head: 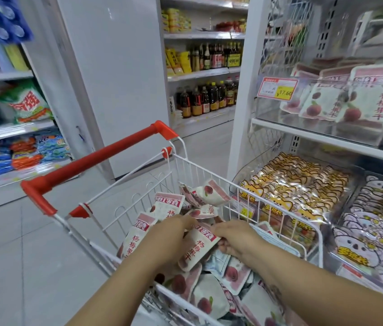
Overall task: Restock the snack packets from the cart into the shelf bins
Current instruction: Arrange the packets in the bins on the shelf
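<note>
A white wire cart (209, 170) with a red handle (96, 158) holds several white and pink snack packets (169, 204) printed with red fruit. Both my hands are inside the cart. My right hand (235, 236) pinches the top edge of one packet (197, 248) that stands tilted in the pile. My left hand (174, 231) lies on the packets just left of it, fingers curled over them; what it grips is hidden. To the upper right, a clear shelf bin (277, 114) holds the same kind of packets (360, 100).
Below that bin, lower bins hold yellow cartoon snack packs (298, 184) and pale purple ones (374, 231). A price tag (277, 88) hangs on the upper bin. Detergent shelves (16, 128) line the left side, bottled sauces (207, 95) stand behind. Grey tiled floor (21, 255) lies left of the cart.
</note>
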A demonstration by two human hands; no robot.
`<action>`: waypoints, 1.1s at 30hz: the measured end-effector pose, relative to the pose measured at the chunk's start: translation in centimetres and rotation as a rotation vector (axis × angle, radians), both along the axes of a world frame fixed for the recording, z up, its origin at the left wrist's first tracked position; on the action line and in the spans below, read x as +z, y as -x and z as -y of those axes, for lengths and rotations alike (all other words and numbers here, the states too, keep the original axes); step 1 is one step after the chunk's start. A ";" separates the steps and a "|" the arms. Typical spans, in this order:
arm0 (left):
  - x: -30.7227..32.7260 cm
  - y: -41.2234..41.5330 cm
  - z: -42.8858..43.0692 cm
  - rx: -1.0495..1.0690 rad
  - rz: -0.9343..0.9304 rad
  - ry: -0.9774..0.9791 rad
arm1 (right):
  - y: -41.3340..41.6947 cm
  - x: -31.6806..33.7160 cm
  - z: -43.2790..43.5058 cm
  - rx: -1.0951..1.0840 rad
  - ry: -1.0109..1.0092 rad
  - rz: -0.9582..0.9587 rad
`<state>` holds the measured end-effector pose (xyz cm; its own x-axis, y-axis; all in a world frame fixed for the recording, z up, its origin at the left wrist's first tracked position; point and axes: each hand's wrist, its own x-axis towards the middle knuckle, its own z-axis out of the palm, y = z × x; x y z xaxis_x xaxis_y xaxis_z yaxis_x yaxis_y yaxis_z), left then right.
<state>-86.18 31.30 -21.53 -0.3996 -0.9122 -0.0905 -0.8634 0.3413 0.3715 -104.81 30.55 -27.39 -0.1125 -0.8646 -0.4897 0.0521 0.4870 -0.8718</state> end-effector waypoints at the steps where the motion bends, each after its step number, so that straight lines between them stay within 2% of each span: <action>1: 0.1 0.0 0.0 0.011 -0.053 -0.017 | 0.3 0.6 -0.3 -0.020 0.003 0.048; 4: 0.4 0.0 -0.4 0.019 -0.185 -0.047 | 1.4 3.3 -1.6 -0.035 0.074 0.139; 7: 1.3 0.1 -0.8 0.011 -0.353 -0.193 | 2.4 6.1 -2.7 -0.005 0.241 0.031; 10: 2.1 0.0 -1.0 -0.003 -0.593 -0.359 | 1.9 8.2 -3.2 0.041 0.399 0.027; 14: 2.7 -0.3 -1.6 0.105 -0.725 -0.309 | 1.6 8.7 -1.9 0.080 0.486 0.013; 15: 2.6 -0.5 -1.6 0.163 -0.743 -0.258 | 1.8 8.4 -1.3 0.091 0.509 -0.063; 16: 2.5 -0.7 -1.5 0.238 -0.776 -0.205 | 2.1 7.8 -0.8 0.127 0.534 -0.223; 19: 2.3 -1.4 -1.2 0.433 -1.020 -0.154 | 2.1 5.0 0.1 0.380 0.550 -0.906; 20: 2.4 -1.4 -1.1 0.479 -1.076 -0.148 | 1.6 4.4 0.2 0.444 0.559 -1.055; 22: 2.5 -1.5 -1.0 0.543 -1.083 -0.098 | 0.6 3.7 0.4 0.483 0.583 -1.203; 25: 2.4 -1.4 -0.9 0.566 -1.080 -0.100 | 0.3 3.6 1.5 0.462 0.614 -1.314; 29: 2.2 -1.7 -0.6 0.601 -1.099 -0.179 | 1.1 4.0 1.5 0.343 0.584 -1.265; 33: 2.0 -2.1 -0.1 0.603 -1.135 -0.260 | 2.7 6.3 -0.4 0.145 0.597 -0.861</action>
